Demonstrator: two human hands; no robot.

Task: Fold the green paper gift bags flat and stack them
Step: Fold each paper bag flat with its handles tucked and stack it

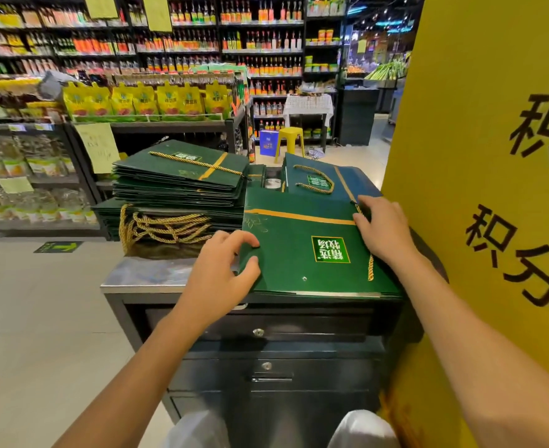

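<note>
A flat green paper gift bag [302, 250] with a gold stripe and gold rope handle lies on top of a low pile at the near right of a metal counter [131, 276]. My left hand [221, 273] pinches its left edge between thumb and fingers. My right hand [383, 227] presses flat on its right side, over the rope handle. Behind it lies another green bag [324, 182] with looped handles. On the left stands a tall stack of folded green bags [179, 185], rope handles hanging off its front.
A yellow pillar [492, 189] with black characters stands close on the right. The counter has dark drawers [266, 367] below. Store shelves [137, 105] with bottles and yellow packets fill the background. A yellow stool [290, 139] stands on the aisle floor beyond.
</note>
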